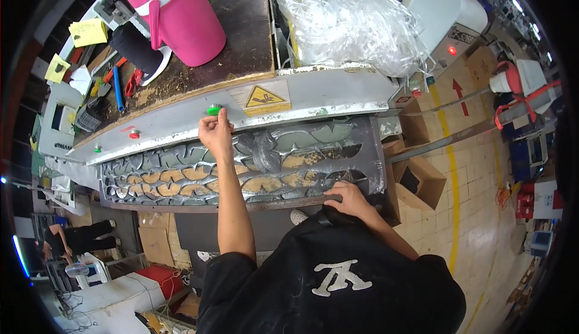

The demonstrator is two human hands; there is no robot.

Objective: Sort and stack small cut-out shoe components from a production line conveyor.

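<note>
My left hand (216, 133) is raised to the front panel of a machine, its fingers curled. One digit of it touches or nearly touches a green push button (214, 110). Below the panel lies a long bed (377, 153) covered in dark grey sheet with rows of leaf-shaped cut-outs, tan and greenish beneath. A crumpled dark strip (262, 152) lies across its middle. My right hand (348, 199) rests at the near edge toward the right end, thumb and fingers apart, beside a dark rounded piece (347, 177). Nothing shows in its grip.
On the machine's top stand a pink jug (187, 23), a black thread cone (134, 47), a blue-handled tool (118, 89) and a bag of clear plastic (356, 26). A yellow warning sign (264, 97) and red button (134, 135) mark the panel. A cardboard box (420, 183) stands right.
</note>
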